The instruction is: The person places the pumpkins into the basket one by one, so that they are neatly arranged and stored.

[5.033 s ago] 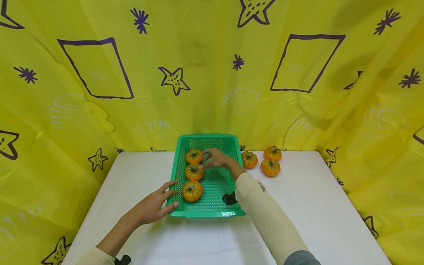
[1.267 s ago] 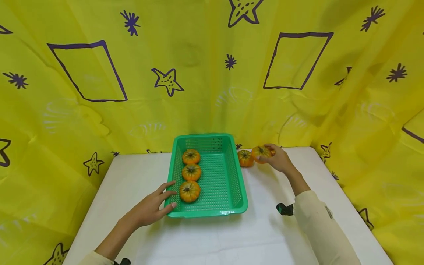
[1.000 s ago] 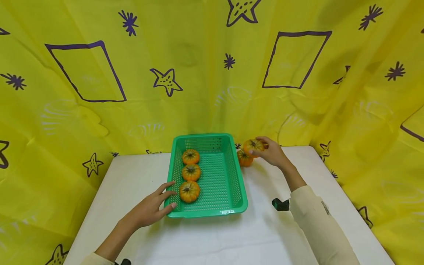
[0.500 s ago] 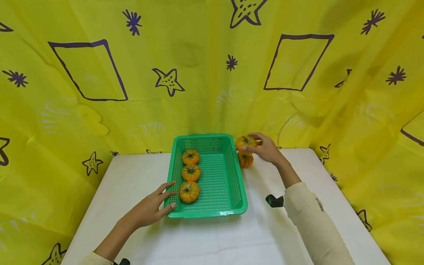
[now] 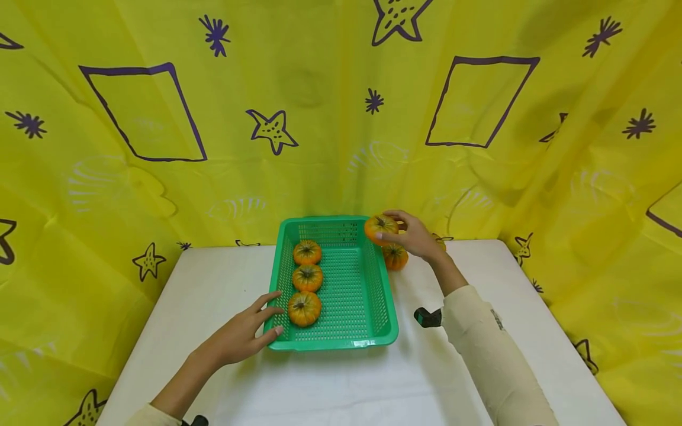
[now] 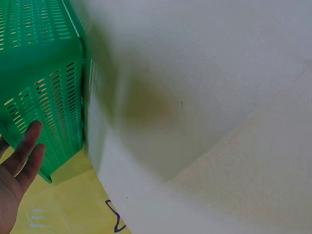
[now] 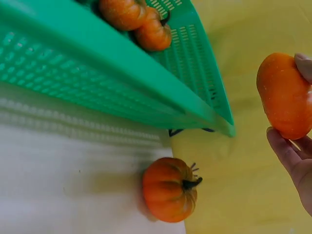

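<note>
In the head view my right hand (image 5: 415,238) grips a small orange pumpkin (image 5: 380,228) by its side, over the back right rim of a green plastic basket (image 5: 330,343). The right wrist view shows that pumpkin (image 7: 284,95) raised, with thumb and fingertips on it. Down the basket's left side stand three more pumpkins in a row: a back one (image 5: 307,252), a middle one (image 5: 307,277) and a front one (image 5: 304,309). My left hand (image 5: 240,334) has its fingers spread against the basket's left rim near the front corner; in the left wrist view its fingers (image 6: 30,168) lie along the outer wall.
Just right of the basket, a pumpkin (image 5: 395,258) sits on the white table (image 5: 341,384). Another pumpkin (image 5: 440,242) shows partly behind my right hand. A yellow patterned curtain (image 5: 319,177) encloses the table at the back and both sides.
My right hand moved from inside the basket to the pumpkins at right, took one, lifted it and carried it left to the basket's rim. My left hand has stayed at the rim.
</note>
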The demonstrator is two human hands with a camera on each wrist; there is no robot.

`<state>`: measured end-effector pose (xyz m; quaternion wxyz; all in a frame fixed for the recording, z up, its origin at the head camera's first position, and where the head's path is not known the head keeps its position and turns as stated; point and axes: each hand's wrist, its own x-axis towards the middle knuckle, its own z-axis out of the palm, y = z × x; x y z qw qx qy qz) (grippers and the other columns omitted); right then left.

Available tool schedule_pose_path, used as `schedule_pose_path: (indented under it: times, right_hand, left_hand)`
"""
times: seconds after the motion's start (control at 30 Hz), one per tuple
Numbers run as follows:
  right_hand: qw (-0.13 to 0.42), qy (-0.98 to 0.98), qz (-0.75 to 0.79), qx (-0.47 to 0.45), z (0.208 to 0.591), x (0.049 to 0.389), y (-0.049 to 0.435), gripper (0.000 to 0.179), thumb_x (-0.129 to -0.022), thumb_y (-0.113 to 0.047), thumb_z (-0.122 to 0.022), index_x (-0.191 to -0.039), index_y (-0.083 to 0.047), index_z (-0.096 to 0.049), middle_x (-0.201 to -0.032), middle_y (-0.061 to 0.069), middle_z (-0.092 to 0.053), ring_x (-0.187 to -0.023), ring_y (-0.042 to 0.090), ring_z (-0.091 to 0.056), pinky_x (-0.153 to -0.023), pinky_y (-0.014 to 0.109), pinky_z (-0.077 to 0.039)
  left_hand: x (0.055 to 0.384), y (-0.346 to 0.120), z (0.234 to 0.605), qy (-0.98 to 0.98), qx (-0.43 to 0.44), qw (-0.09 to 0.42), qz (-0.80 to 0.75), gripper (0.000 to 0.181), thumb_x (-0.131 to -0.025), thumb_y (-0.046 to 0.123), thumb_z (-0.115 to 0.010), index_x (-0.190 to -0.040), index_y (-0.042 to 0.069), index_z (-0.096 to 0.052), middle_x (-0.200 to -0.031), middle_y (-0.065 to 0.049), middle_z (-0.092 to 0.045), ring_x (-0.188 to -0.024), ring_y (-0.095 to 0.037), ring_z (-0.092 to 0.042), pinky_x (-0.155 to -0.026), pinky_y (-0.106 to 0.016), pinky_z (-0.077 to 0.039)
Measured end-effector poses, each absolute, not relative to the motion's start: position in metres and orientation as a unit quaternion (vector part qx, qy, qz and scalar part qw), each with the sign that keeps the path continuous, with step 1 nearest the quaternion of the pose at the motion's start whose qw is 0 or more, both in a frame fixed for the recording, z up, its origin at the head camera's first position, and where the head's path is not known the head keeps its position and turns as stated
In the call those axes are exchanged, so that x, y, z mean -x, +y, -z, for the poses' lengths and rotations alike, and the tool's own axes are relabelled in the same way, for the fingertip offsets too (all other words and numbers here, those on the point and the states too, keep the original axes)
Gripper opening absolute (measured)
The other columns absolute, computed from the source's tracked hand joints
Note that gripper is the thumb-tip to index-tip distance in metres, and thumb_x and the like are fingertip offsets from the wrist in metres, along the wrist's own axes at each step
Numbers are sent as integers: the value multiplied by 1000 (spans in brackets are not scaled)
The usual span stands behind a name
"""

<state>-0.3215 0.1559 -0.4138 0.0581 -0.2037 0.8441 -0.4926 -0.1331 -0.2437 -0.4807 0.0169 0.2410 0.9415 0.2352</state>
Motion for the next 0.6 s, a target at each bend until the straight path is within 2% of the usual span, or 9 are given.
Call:
schedule_pose_path:
  times: [0.3, 0.6]
  right_hand:
    - [79, 834, 506, 206, 418, 327, 133, 70, -93, -25, -73, -151, -3, -41, -152, 19, -41, -132, 42, -46, -102, 55, -47]
    - [101, 832, 505, 206, 420, 329, 116, 67, -93, -22, -74, -149, -4, -43, -148, 19, -45, -129, 40, -48, -98, 48, -50]
  left_hand:
    - [133, -244, 482, 942, -239, 16, -234, 46, -103, 44, -53, -134, 10, -62, -160, -8, -36, -130, -35, -56, -97, -54, -52]
    - [133, -243, 480, 942, -237, 21, -237, 47, -103, 44, -54, -134, 10, -62, -160, -9, -35, -131, -36, -56, -99, -54, -51]
